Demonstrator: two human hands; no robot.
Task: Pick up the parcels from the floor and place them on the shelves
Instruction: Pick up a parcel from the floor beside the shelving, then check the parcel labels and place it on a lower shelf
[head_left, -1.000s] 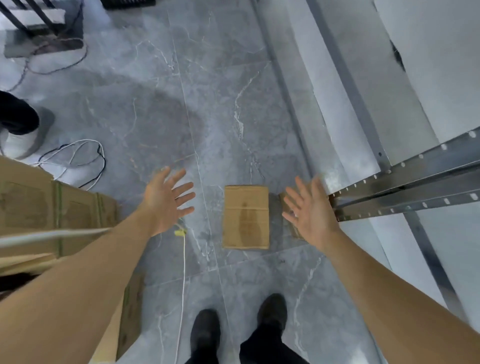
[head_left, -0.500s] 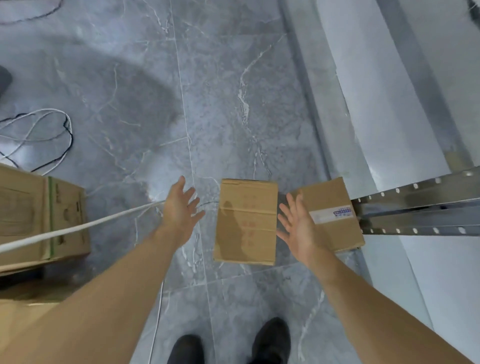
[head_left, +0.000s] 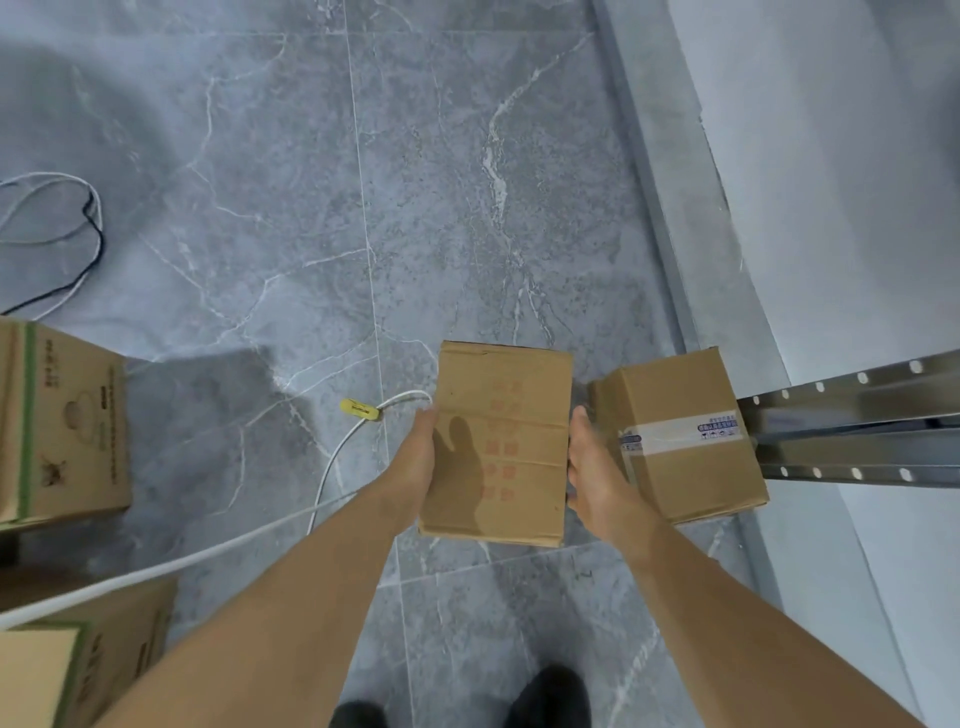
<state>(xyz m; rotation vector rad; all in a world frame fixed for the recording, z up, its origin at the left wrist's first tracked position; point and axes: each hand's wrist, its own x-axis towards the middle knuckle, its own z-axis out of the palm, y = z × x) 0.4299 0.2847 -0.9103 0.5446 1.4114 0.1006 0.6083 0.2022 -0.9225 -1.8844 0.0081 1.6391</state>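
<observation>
A plain cardboard parcel is gripped between the two hands above the grey marble floor. The left hand is pressed flat against the parcel's left side, and the right hand is pressed against its right side; the fingers of both hands are wrapped out of sight around the far faces. Whether the parcel's underside is touching the floor cannot be told. Faded red print is seen on its top face. All flaps are closed, so its contents are not visible.

Just beyond the right hand's fingers, a second parcel is located, sealed with a strip of printed white tape. It is positioned against the perforated metal shelf upright.

Beside the left hand's fingertips, a white cable with a yellow tag is laid on the floor. Well to the left of the left hand, two larger cartons with green tape are found, both closed.
</observation>
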